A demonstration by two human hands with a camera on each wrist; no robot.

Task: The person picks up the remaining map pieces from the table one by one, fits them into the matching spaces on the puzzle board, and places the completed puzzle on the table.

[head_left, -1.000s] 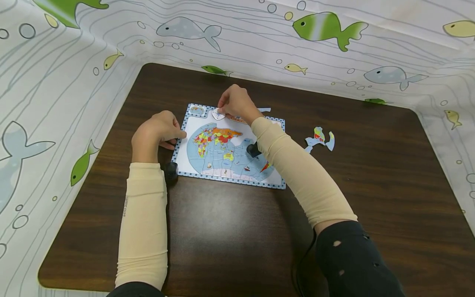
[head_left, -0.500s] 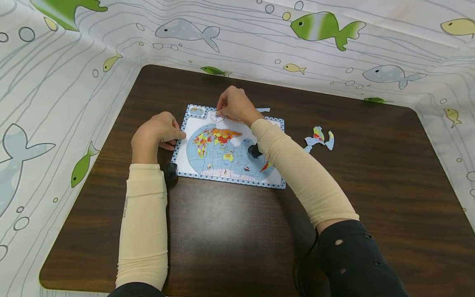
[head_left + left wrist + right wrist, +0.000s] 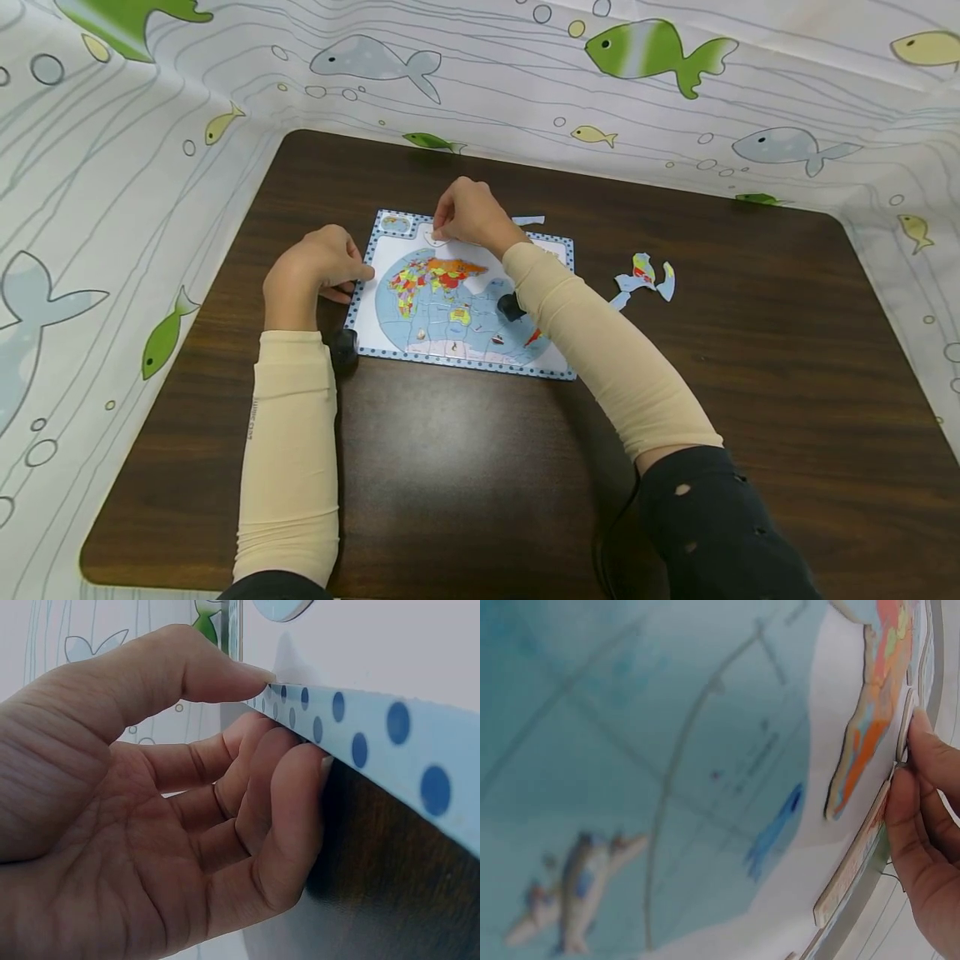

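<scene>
At far left, the dotted rim of a flat, blue-and-white world-map puzzle board (image 3: 364,321) is pinched by the left hand (image 3: 315,254), thumb on top and fingers curled below. The board lies on a dark brown wood-grain table (image 3: 750,375), right of that grip and beneath the other. Near its far edge, a small, white, thin piece (image 3: 431,242) is grasped between thumb and fingertip by the right hand (image 3: 468,212). The piece would best be lined up before being pressed flat, it is judged — with the board steadied from the left so that neighbouring parts are not nudged. Right of this second grip, a narrow pale-blue strip (image 3: 528,220) is seen just off the board; well apart, irregular multicoloured loose pieces (image 3: 643,267) are shown by the head camera alone. The curled fingers under the rim are revealed from the left wrist. From the right wrist, the grasped piece is seen edge-on, just beside a raised, red-printed slab (image 3: 855,859) and near a tapered orange map section (image 3: 862,742) — whether it is seated cannot be told.
</scene>
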